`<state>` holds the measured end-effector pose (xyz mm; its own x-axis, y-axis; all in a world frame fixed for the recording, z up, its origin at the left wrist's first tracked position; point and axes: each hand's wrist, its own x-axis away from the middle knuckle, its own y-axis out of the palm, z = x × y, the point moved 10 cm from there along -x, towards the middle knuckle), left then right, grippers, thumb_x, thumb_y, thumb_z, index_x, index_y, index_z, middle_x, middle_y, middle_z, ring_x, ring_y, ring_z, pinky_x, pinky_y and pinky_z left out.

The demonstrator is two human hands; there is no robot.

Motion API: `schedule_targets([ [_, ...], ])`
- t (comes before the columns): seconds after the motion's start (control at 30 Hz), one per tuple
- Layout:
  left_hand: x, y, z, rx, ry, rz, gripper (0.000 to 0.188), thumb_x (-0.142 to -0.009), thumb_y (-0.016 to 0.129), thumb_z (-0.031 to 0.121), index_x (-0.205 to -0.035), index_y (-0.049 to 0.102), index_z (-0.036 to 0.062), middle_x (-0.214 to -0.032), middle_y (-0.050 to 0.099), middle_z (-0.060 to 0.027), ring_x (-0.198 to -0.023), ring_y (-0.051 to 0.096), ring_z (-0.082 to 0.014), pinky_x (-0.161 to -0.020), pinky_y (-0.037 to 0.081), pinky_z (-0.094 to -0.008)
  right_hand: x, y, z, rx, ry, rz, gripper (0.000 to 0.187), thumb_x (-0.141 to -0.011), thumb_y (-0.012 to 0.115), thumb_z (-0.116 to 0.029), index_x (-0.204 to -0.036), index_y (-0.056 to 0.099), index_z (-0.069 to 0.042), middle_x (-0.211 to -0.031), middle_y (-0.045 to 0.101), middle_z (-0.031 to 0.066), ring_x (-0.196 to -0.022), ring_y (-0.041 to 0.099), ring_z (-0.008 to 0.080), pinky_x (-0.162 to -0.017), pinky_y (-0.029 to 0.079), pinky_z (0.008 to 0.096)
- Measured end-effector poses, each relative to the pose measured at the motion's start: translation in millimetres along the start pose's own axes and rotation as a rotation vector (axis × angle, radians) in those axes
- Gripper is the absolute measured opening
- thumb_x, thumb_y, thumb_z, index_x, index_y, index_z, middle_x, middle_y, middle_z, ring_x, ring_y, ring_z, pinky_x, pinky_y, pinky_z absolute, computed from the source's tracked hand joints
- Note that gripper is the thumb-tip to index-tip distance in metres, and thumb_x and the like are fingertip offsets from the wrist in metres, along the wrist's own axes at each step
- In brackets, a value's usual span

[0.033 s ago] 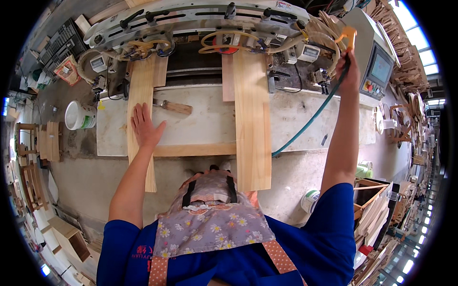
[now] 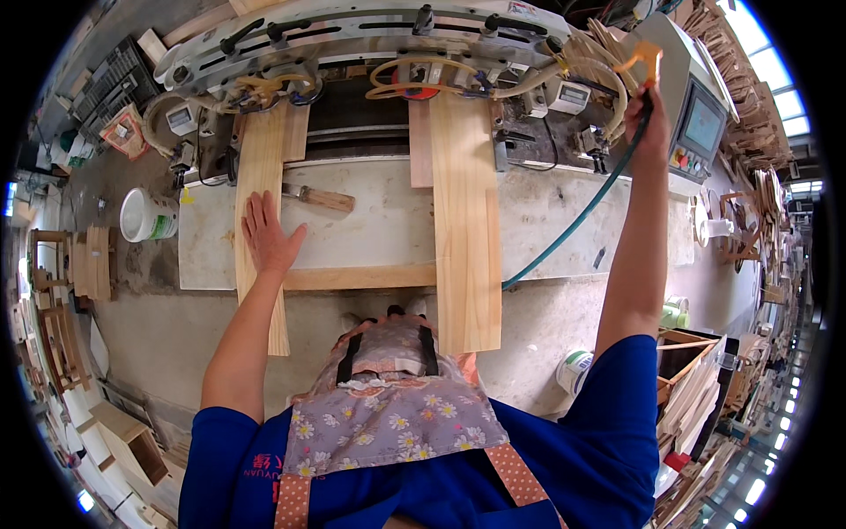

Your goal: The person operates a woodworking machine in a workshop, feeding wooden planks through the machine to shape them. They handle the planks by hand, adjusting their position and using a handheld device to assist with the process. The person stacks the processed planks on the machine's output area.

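My left hand (image 2: 271, 236) lies flat, fingers stretched out, on the left pale wooden board (image 2: 264, 145). My right hand (image 2: 648, 132) is raised at the far right, wrapped round an orange air blow gun (image 2: 648, 60) with a teal hose (image 2: 575, 231) trailing down to the table edge. A wider wooden board (image 2: 467, 220) lies to the right of the left one; both run from under the machine out past the near edge of the white table (image 2: 370, 238). Between them rests a wooden-handled tool (image 2: 326, 199), its far end partly hidden by the left board.
A machine with a metal beam (image 2: 370, 44), clamps and yellow hoses spans the far side. At right stands a control panel (image 2: 702, 123). A wooden strip (image 2: 361, 277) lies along the table's near edge. White buckets (image 2: 145, 214) stand on the floor either side.
My right hand has shifted slightly to the right with the air blow gun, and the hose has moved along. My left hand and the boards have stayed put.
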<state>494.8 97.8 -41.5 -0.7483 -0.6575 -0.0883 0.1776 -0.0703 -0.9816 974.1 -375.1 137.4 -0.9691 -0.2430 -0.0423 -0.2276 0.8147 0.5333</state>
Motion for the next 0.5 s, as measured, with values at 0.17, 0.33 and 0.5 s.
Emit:
schedule_targets([
  [0.17, 8.1, -4.2, -9.0, -0.003, -0.021, 0.007, 0.092, -0.073, 0.071, 0.036, -0.146, 0.021, 0.0106, -0.152, 0.02, -0.014, -0.142, 0.014, -0.0296, -0.114, 0.012, -0.0468, 42.8, 86.3, -61.8, -0.073, -0.225, -0.055, 0.041, -0.091, 0.059, -0.029, -0.119, 0.048, -0.001, -0.116, 0.054, 0.0159, -0.065, 0.053, 0.007, -0.05, 0.042, 0.0171],
  [0.33, 2.7, -3.3, 2.5, 0.047, 0.04, 0.015, 0.092, -0.072, 0.07, 0.037, -0.145, 0.021, 0.0092, -0.151, 0.02, -0.0151, -0.141, 0.014, -0.0309, -0.113, 0.013, -0.0482, 136.1, 125.1, -56.1, -0.335, -0.063, -0.775, 0.103, -0.074, 0.071, -0.054, -0.145, 0.017, -0.003, -0.151, 0.016, 0.0207, -0.091, 0.057, 0.0127, -0.071, 0.049, 0.0221],
  [0.5, 5.4, -4.6, -4.0, 0.017, 0.0, 0.007, 0.092, -0.071, 0.07, 0.037, -0.144, 0.022, 0.0073, -0.151, 0.019, -0.0164, -0.141, 0.014, -0.0312, -0.113, 0.012, -0.0477, 230.4, 70.8, 52.7, -0.093, 0.159, -0.389, 0.084, -0.074, 0.067, -0.047, -0.131, 0.031, 0.003, -0.121, 0.037, 0.0113, -0.073, 0.046, 0.0122, -0.067, 0.035, 0.023],
])
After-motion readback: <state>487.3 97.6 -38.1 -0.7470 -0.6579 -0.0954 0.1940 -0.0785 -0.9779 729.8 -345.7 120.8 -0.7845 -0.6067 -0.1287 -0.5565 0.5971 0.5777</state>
